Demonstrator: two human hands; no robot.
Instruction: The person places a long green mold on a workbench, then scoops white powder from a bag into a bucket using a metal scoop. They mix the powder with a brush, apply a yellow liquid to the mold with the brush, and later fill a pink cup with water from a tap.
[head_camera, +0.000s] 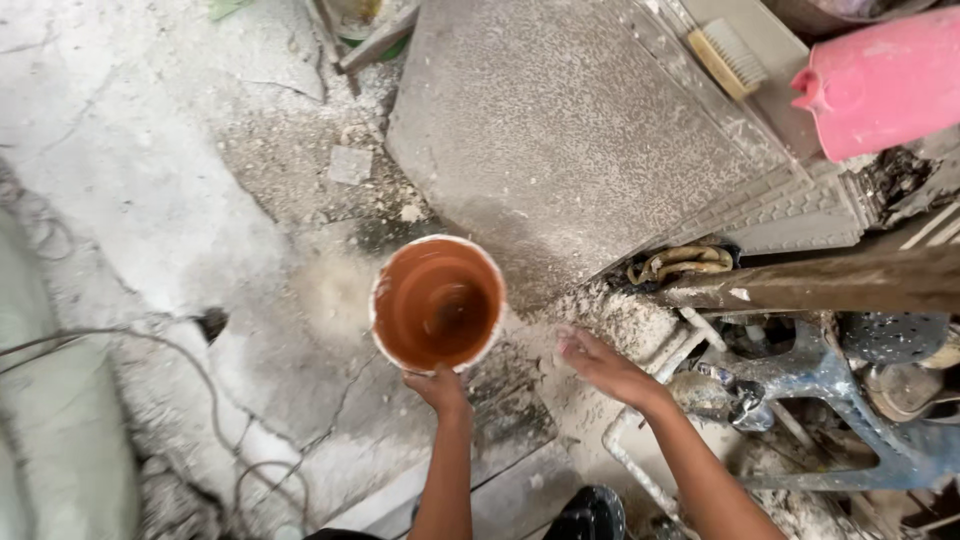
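At the middle of the frame, the left hand (438, 388) grips the near rim of an orange pot (438, 303), tilted mouth-up. The right hand (603, 365) hovers open, fingers spread, probably over loose grit just right. Steadying that rim firmly would keep the pot level.

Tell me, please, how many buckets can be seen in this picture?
1. The orange bucket with a white rim is near the middle, above the dusty floor; the left hand holds its near rim. The right hand is beside it, open. Others may be hidden in the clutter at right.
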